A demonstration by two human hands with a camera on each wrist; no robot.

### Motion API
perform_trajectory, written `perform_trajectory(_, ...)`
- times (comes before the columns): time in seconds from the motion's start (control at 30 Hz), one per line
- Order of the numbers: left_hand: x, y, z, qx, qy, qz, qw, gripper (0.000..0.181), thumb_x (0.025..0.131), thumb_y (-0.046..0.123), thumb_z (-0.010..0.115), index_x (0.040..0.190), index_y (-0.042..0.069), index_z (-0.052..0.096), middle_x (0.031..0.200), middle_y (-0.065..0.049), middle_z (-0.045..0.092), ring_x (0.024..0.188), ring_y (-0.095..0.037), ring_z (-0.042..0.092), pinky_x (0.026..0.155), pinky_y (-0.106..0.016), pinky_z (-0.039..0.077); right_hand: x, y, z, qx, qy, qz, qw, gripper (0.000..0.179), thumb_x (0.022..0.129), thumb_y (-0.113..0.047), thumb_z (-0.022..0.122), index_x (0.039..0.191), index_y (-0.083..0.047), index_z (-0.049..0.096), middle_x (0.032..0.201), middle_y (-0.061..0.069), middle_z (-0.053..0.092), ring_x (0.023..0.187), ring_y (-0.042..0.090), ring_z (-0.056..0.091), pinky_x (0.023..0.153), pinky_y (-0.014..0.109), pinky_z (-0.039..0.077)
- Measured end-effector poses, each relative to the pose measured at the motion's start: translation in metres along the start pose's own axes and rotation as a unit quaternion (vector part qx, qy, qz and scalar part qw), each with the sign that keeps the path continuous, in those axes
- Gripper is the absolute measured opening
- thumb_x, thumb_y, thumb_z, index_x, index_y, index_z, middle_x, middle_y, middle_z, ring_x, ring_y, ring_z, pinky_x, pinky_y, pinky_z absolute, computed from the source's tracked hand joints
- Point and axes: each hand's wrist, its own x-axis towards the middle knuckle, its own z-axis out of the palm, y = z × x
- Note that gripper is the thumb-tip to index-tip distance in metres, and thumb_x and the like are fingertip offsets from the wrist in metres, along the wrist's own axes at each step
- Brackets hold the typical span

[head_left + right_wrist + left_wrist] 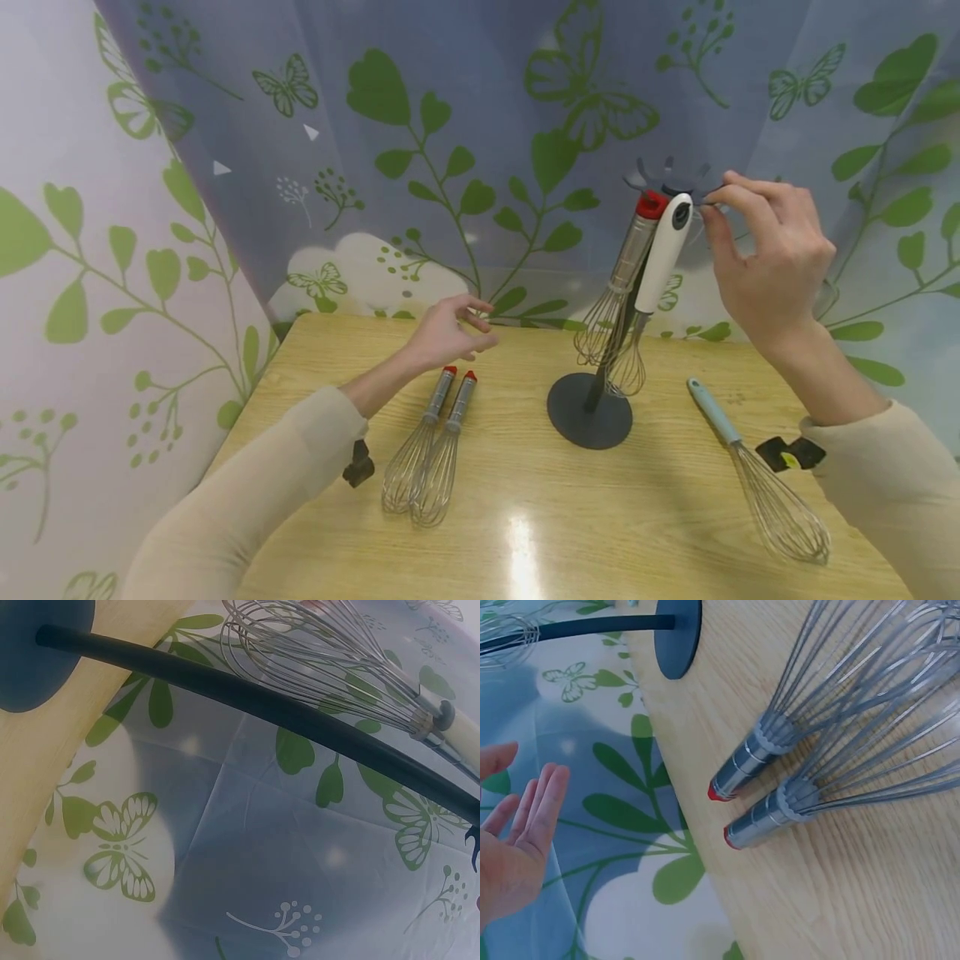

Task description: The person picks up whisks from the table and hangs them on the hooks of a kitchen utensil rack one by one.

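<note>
A dark stand point(592, 412) with a round base and a ring of hooks at its top stands on the table. From the hooks hang a red-tipped metal whisk point(624, 262) and a white-handled whisk point(663, 254). My right hand point(776, 242) is raised at the stand's top, thumb and forefinger pinching the edge of the hook ring. My left hand point(448, 332) hovers with fingers loosely extended and holds nothing; the left wrist view also shows this hand point(514, 840). Just below it, two red-tipped whisks point(432, 450) lie side by side.
A whisk with a light blue handle point(712, 410) lies at the right, near my right sleeve. The wooden table point(517, 467) ends at the back against a leaf-and-butterfly patterned curtain point(465, 117).
</note>
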Motion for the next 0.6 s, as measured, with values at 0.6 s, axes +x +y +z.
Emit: perform_trajectory(0.6,-0.006,-0.031,0.002,0.069,-0.005,-0.051,0.9963,0.055,0.09,0.015,0.082,0.139,0.003,0.062,0.114,-0.019,0.074,0.068,-0.02,0.074,0.063,-0.029,0.066,0.001,-0.002,0.0,-0.001,-0.003,-0.004,1.0,0.011,0.095,-0.011,0.077,0.099,0.0,0.077,0.112,0.021,0.078,0.099,0.049,0.069,0.064,0.044,0.038)
